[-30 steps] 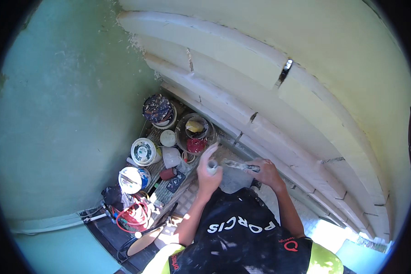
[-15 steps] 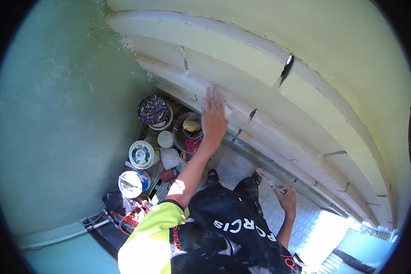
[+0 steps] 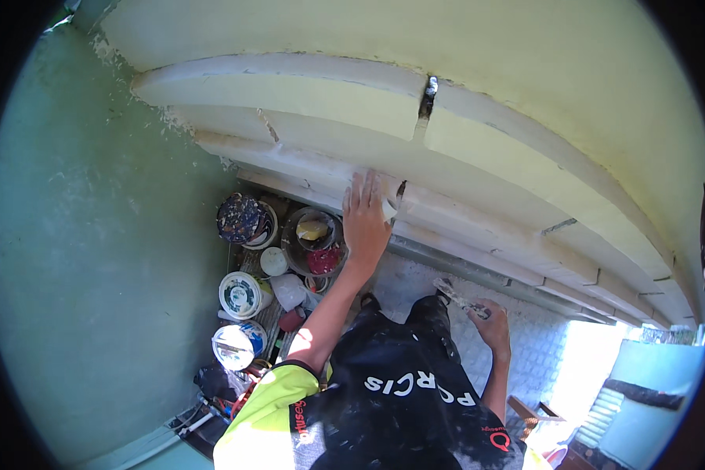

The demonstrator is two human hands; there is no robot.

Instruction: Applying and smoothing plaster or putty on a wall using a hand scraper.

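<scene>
My left hand [image 3: 364, 223] is stretched forward, its fingers flat along a pale moulded ledge [image 3: 313, 166] of the wall. A small white flat piece [image 3: 388, 209], perhaps folded sandpaper, shows beside the palm and is pressed under the hand; most of it is hidden. Lower on the right, my right hand [image 3: 492, 325] grips a putty knife [image 3: 460, 298] by its handle. The blade is smeared with filler and points up and left, away from the wall. Dark gaps, such as an open joint [image 3: 428, 98], cut across the ledges.
Left of my legs, a plank holds a paint-splashed bucket [image 3: 243, 219], a white lidded tub [image 3: 243, 294], another tub [image 3: 235, 345] and a dark basin [image 3: 294, 254] with a yellow sponge [image 3: 312, 229] and red cloth [image 3: 323, 258]. A green wall [image 3: 94, 235] rises at left. Wooden furniture [image 3: 529, 411] stands lower right.
The whole view has shifted, so the ledges appear lower and further left. My left hand stays flat near the ledge, now closer to a dark joint. My right hand still holds the putty knife.
</scene>
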